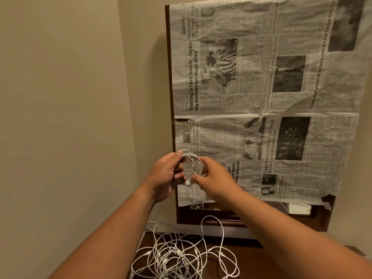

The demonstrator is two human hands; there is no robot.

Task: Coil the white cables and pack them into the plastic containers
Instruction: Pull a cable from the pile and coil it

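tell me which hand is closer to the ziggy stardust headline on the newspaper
Right. The right hand holds the right side of the coiled cable, just left of the headline; the left hand grips its left side, farther off by the newspaper edge.

Most likely a room in a home: plain beige walls (60,97) meet in a corner, and against one of them stands a dark wooden frame (171,77) covered with sheets of newspaper (261,87). Below it is a dark wooden desk (261,262), with loose white cables (181,256) heaped near its left edge, household clutter rather than shop stock.
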